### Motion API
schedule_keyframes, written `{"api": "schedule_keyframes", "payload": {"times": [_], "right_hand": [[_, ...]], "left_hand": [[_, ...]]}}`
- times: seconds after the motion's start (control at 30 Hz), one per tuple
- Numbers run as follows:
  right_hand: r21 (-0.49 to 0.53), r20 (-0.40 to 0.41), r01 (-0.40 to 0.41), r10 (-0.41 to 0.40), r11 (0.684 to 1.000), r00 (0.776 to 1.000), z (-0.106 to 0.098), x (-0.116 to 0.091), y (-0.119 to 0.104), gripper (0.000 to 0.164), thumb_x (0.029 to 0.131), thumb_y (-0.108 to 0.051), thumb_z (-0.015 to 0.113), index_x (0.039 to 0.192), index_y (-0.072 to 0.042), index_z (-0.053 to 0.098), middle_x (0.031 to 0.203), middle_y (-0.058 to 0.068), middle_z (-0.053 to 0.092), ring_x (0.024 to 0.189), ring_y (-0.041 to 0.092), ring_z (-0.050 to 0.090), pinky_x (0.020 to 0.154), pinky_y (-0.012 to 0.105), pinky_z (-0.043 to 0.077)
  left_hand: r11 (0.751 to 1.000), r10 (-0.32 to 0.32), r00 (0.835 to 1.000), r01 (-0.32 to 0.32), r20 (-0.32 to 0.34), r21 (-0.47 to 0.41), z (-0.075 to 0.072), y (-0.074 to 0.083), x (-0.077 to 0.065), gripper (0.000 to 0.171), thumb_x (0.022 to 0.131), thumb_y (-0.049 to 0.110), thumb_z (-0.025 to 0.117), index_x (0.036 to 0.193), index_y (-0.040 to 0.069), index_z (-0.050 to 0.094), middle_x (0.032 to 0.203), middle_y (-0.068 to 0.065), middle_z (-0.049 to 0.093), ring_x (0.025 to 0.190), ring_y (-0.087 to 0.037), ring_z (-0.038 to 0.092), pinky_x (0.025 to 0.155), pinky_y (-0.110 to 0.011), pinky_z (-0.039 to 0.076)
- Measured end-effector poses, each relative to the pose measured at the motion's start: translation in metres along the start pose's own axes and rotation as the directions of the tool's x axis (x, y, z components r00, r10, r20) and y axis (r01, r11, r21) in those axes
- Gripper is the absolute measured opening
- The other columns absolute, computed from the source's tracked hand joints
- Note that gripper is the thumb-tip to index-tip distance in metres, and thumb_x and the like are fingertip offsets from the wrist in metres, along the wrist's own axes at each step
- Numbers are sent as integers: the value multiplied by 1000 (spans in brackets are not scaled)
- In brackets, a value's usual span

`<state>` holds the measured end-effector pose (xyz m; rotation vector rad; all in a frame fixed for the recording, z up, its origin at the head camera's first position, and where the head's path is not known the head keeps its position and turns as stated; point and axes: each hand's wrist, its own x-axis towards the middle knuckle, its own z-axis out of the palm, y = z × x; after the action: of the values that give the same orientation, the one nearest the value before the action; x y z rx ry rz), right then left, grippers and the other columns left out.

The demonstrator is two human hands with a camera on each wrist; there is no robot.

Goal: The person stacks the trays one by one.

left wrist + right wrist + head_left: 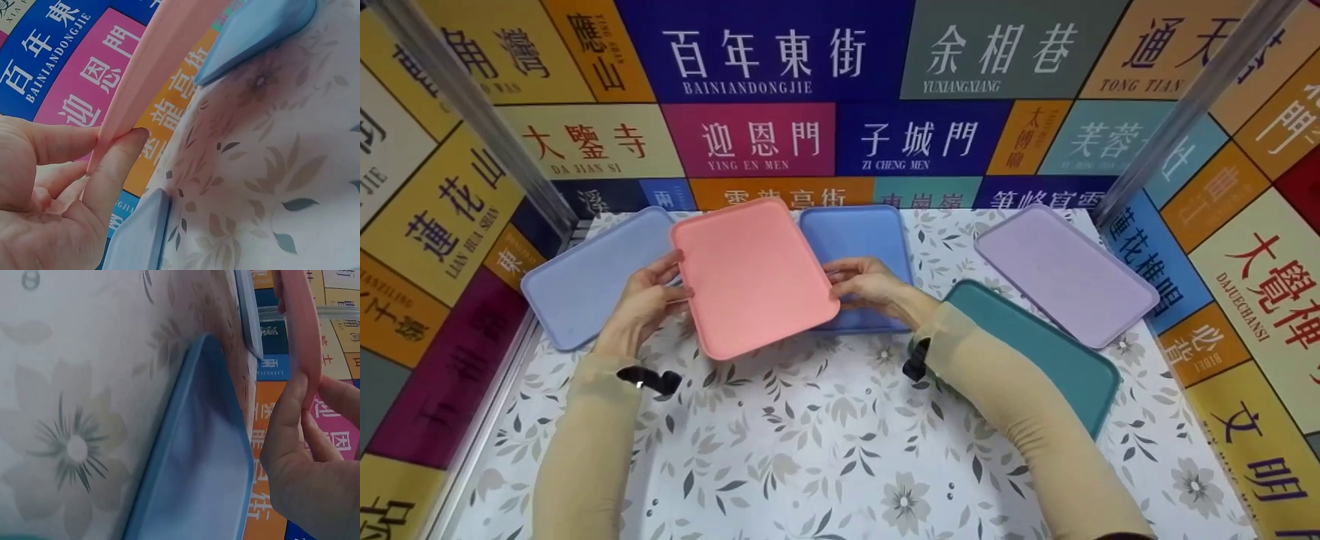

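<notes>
Both hands hold up a pink tray [757, 281], raised over the table and slightly turned. My left hand [649, 296] pinches its left edge between thumb and fingers, as the left wrist view also shows with the hand [73, 174] at the tray rim [152, 67]. On the opposite side my right hand [870, 285] pinches the right edge; the right wrist view has that hand [309, 444] with fingers on both faces of the rim. Behind and below the pink tray lies a blue tray [862, 232], partly covered by it.
A light blue tray [592, 281] lies at the back left. At the right, a purple tray [1065, 277] overlaps a green tray [1035, 352], which the right sleeve partly hides. Sign-printed panels [780, 60] wall the floral tabletop [810, 450] at back and sides.
</notes>
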<state>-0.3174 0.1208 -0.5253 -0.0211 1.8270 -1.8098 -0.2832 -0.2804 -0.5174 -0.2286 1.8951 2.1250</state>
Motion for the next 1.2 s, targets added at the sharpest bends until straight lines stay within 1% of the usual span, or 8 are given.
{"api": "schedule_keyframes", "payload": {"times": [0.17, 0.27, 0.47, 0.6, 0.73, 0.9, 1.1, 1.2], "right_hand": [[25, 6, 44, -44, 999, 999, -9, 5, -8, 60, 96, 10, 77, 153, -6, 68, 119, 2, 78, 101, 17, 77, 85, 33, 70], [36, 30, 63, -64, 997, 997, -16, 5, -11, 69, 96, 13, 74, 161, -8, 61, 123, 4, 74, 94, 16, 77, 81, 31, 70], [-20, 84, 75, -73, 997, 994, -27, 5, -13, 81, 93, 18, 71, 167, -9, 53, 139, 11, 66, 99, 16, 75, 83, 30, 71], [-71, 57, 70, -66, 995, 996, -31, 5, -12, 81, 90, 17, 73, 165, -9, 57, 153, 18, 63, 107, 18, 74, 82, 31, 71], [-97, 8, 57, -56, 994, 998, -38, 5, -13, 80, 90, 16, 75, 164, -11, 58, 162, 23, 62, 106, 18, 76, 80, 29, 71], [-93, -60, 15, -21, 996, 998, -49, 3, -15, 80, 91, 15, 76, 163, -16, 61, 162, 19, 65, 106, 14, 79, 79, 27, 70], [-65, -122, -9, 1, 998, 992, -64, 0, -14, 80, 93, 13, 76, 164, -21, 60, 166, 13, 63, 119, 19, 76, 84, 29, 70], [-83, -137, -5, -6, 997, 991, -72, -3, -12, 79, 94, 12, 77, 164, -22, 60, 168, 11, 61, 120, 20, 74, 85, 29, 69]], "left_hand": [[1000, -4, 999, 3, 32, 10, 7, 3, 7, 95, 100, -20, 61, 180, 13, 23, 187, -17, 26, 95, -8, 80, 76, -24, 70], [999, -10, 999, 9, 38, 47, 13, 6, 11, 94, 99, -18, 63, 180, 14, 27, 186, -15, 31, 94, -8, 80, 75, -24, 70], [995, -16, 998, 10, 63, 98, 23, 12, 22, 91, 99, -17, 63, 179, 15, 31, 185, -14, 33, 99, -7, 76, 73, -22, 68], [995, -13, 997, 6, 74, 101, 31, 16, 30, 90, 98, -17, 63, 178, 14, 34, 184, -14, 36, 97, -7, 77, 73, -23, 69], [997, -2, 997, -4, 77, 83, 39, 20, 38, 90, 98, -18, 63, 178, 13, 35, 181, -15, 41, 96, -9, 78, 76, -26, 70], [994, 0, 997, -9, 79, 105, 54, 23, 50, 90, 97, -16, 68, 176, 14, 38, 180, -15, 45, 113, -13, 75, 84, -28, 71], [976, -29, 990, -1, 136, 219, 71, 23, 57, 93, 95, -14, 69, 177, 17, 37, 181, -12, 42, 144, -28, 62, 88, -31, 71], [975, -19, 988, -16, 153, 223, 77, 21, 60, 94, 94, -16, 68, 177, 16, 38, 181, -14, 42, 151, -35, 58, 88, -32, 71]]}}
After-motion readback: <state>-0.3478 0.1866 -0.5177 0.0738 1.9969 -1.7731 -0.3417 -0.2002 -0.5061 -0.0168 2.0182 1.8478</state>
